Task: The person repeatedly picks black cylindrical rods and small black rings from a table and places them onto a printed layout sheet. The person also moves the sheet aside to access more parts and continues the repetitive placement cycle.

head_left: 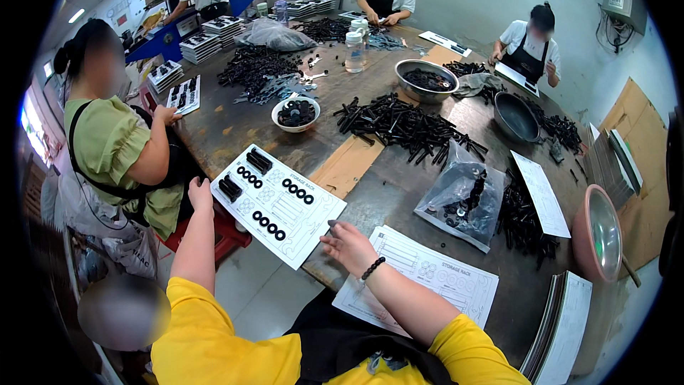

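A white printed card (313, 214) with line drawings is tilted over the table's near edge. On it lie two bundles of black bolts (258, 162) and rows of black washers (268, 225). My left hand (201, 194) is closed at the card's left edge. My right hand (349, 247), with a dark beaded bracelet, is by the card's right edge, fingers apart, fingertips touching or very near it. One fingertip looks dark; I cannot tell why. Under my right forearm lies a stack of similar printed sheets (463, 281).
Black bolts (406, 128) are heaped mid-table, near a white bowl of washers (295, 114), a steel bowl (427, 82) and a clear plastic bag (462, 196). A pink basin (597, 232) and stacked cards (566, 331) stand right. A person in green (107, 135) sits close left; other people work farther off.
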Demonstrator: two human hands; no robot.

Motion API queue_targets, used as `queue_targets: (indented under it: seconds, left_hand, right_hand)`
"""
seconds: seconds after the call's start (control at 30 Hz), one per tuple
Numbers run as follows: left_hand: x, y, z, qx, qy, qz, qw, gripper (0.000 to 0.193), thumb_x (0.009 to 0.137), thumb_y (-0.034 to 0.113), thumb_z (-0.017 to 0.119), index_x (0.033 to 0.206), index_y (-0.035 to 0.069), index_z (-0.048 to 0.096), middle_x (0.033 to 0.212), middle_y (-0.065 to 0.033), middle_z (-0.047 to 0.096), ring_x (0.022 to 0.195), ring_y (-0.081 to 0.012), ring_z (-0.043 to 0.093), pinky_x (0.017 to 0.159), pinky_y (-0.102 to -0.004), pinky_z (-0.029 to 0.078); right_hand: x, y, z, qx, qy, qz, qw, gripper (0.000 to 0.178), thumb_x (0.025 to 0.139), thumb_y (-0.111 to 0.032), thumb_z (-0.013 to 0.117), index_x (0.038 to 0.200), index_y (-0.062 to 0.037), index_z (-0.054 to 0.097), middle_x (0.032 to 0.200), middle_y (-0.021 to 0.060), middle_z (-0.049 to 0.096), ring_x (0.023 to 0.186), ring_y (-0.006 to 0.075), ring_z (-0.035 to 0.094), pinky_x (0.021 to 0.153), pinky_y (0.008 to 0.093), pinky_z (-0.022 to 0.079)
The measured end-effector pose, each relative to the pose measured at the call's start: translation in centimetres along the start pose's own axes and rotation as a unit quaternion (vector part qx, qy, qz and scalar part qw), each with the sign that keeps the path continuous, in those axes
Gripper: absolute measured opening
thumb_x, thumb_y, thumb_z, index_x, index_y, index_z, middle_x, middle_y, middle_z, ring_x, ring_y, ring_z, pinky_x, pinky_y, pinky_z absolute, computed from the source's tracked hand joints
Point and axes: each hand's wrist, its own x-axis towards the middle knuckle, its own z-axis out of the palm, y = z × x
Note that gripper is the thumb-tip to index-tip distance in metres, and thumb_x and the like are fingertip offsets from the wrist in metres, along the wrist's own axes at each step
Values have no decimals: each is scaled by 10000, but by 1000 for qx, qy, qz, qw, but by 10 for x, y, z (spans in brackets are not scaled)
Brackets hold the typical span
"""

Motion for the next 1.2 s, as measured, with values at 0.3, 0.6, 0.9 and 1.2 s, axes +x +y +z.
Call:
queue_targets:
  seconds: [0.3, 0.6, 0.9, 1.2]
  left_hand:
    - [-102, 120, 82, -35, -161, 326, 931, 395, 763, 67, 591, 1146, 21, 507, 1068, -130, 510, 969, -253, 520, 772, -314, 462]
    - [-139, 173, 238, 112, -321, 401, 851, 629, 749, 293, 635, 1280, 46, 404, 1257, -172, 448, 1159, -320, 436, 977, -377, 357]
    - [-123, 232, 336, 181, -343, 386, 837, 570, 824, 470, 492, 1275, 124, 455, 1318, -124, 434, 1208, -279, 415, 985, -379, 346]
    - [-77, 217, 405, 142, -386, 226, 883, 737, 794, 639, 405, 1298, 102, 440, 1286, -176, 462, 1215, -330, 406, 996, -378, 326]
  right_hand:
    - [-99, -45, -69, -456, 118, -174, 865, 211, 848, -142, 535, 999, -12, 606, 882, 86, 620, 836, 183, 595, 733, 283, 467]
    - [-156, -68, -134, -571, 238, -263, 740, 145, 800, -105, 557, 888, -18, 633, 791, 107, 592, 746, 238, 582, 670, 309, 456]
    - [-157, -72, -138, -581, 200, -292, 733, 139, 781, -89, 578, 881, -11, 633, 822, 104, 615, 759, 238, 592, 683, 309, 468]
    - [-154, -78, -138, -577, 173, -287, 745, 163, 743, -45, 561, 889, -13, 623, 788, 103, 608, 730, 224, 586, 666, 303, 468]
